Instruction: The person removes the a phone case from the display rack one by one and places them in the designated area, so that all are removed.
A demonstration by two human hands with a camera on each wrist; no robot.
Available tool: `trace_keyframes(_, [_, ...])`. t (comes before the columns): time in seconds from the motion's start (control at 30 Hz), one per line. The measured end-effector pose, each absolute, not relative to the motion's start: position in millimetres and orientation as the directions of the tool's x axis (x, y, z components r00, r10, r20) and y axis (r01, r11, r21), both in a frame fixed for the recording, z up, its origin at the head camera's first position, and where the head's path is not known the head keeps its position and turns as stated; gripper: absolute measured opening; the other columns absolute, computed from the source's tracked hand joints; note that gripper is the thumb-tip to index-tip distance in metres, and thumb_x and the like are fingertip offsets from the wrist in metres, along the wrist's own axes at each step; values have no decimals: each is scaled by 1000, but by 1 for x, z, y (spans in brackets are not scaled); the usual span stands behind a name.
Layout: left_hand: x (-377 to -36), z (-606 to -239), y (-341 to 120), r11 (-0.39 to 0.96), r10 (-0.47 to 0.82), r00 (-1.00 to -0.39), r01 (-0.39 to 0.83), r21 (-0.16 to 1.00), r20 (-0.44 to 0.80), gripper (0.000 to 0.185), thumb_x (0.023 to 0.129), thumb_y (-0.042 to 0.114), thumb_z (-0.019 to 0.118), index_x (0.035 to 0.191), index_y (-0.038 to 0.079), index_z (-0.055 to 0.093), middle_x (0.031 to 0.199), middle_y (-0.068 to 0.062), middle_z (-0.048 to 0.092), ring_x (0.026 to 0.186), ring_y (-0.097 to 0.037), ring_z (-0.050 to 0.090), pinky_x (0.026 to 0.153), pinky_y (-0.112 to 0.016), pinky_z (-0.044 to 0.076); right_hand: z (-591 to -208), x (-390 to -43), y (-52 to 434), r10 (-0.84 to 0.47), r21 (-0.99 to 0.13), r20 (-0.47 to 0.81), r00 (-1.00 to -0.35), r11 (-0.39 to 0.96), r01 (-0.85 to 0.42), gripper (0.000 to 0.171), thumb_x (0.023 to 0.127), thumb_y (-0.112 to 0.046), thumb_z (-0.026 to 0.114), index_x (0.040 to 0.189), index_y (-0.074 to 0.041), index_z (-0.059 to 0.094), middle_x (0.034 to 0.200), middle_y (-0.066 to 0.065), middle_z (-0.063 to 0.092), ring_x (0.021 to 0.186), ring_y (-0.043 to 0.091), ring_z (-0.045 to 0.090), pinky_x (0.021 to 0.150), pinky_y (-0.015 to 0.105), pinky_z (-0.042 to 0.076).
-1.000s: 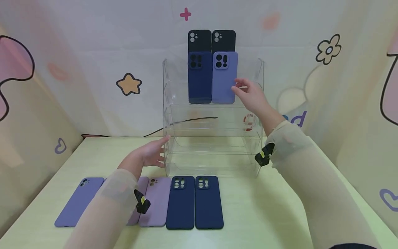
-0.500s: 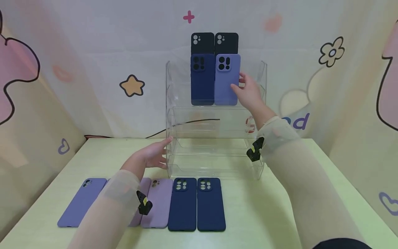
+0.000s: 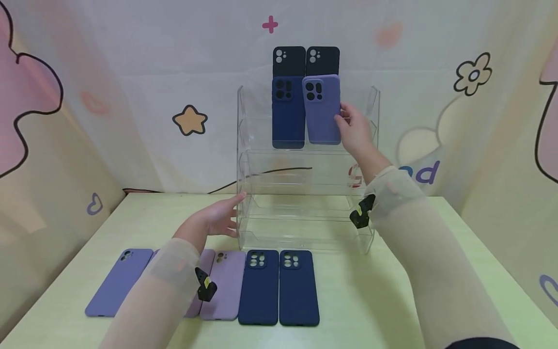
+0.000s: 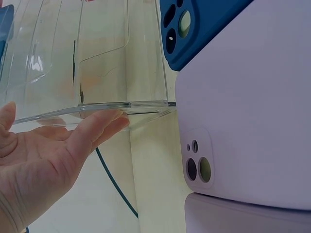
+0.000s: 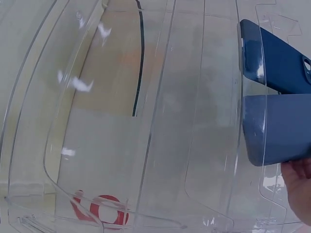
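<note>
Right hand pinches periwinkle case at top tier of clear rack, right of navy case; right wrist view cuts off most of this hand. Left hand, fingers extended, touches the rack's left side. Left sleeve partly hides purple cases on worktop.

The rack stands on the tabletop, toward the back edge. A row of cases lies before it, from near the left edge to about the middle, with the left arm over part. Up in the rack, two back cases stand behind the left front case and right front case. The left hand is at the rack's left side, the right hand on the right front case's right edge.
</note>
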State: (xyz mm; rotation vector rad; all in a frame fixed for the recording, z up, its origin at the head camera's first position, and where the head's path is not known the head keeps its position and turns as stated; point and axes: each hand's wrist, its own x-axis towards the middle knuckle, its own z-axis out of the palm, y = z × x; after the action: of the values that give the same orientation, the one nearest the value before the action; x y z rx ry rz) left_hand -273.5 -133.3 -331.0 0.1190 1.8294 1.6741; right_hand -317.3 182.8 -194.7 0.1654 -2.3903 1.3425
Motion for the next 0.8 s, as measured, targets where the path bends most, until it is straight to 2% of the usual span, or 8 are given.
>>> trace_keyframes(0.23, [-274,-333,-133,176,482,-781,-358,917,-398,70,99,51,27,150,19,-9,153,-22,-2,132,-52,15,102,-59,27,-192,-313,187,87,-807,486,-870,427,-408,41,99,-12,45,140,-10,43,124,15,56,108,20,55,94,28,45])
trace_keyframes(0.53, [-273,-330,-133,181,476,-783,-358,916,-400,71,98,52,28,150,20,-10,153,-22,-5,133,-52,9,102,-59,26,-195,-294,189,58,-876,437,-897,254,-411,42,98,-9,45,140,-8,42,123,18,53,110,22,54,94,30,44])
trace_keyframes(0.8, [-275,-330,-132,168,476,-784,-363,916,-398,72,97,54,30,150,22,-6,153,-22,-1,133,-51,15,101,-58,29,-199,-280,198,41,-885,388,-921,297,-359,44,98,-16,46,142,-15,40,125,15,52,114,23,53,94,32,44])
